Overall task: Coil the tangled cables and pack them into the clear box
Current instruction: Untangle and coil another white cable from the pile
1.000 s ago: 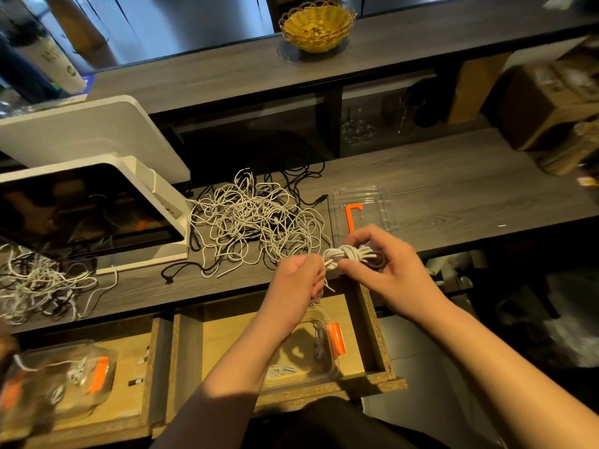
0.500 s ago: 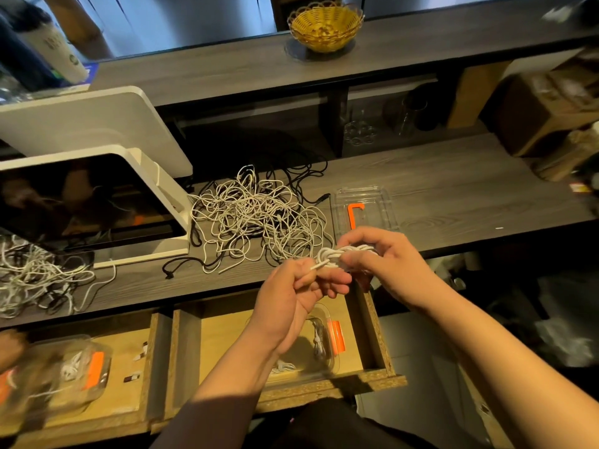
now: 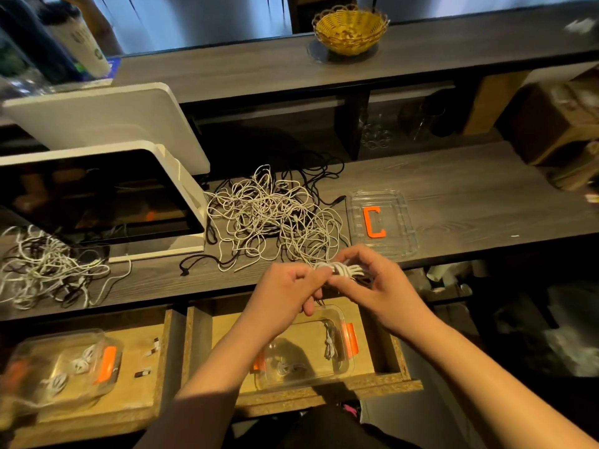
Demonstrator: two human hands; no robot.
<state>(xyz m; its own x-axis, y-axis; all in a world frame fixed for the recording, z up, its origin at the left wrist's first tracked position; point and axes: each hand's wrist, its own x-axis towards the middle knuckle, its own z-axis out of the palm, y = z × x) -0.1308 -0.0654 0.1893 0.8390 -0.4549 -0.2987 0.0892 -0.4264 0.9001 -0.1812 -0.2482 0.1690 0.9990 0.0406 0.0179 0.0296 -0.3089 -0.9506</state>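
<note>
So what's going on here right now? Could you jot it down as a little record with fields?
Left hand: pinches the end of the white cable bundle
Right hand: grips the bundle
Tangled cables: loose heap on the desk
Clear box: open in the drawer below, a few coils inside
Lid: on the desk, orange clasp

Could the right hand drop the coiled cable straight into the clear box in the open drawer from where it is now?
Probably yes. The right hand holds the coiled cable just above the open-topped clear box in the drawer. Only the left hand partly overhangs it.
</note>
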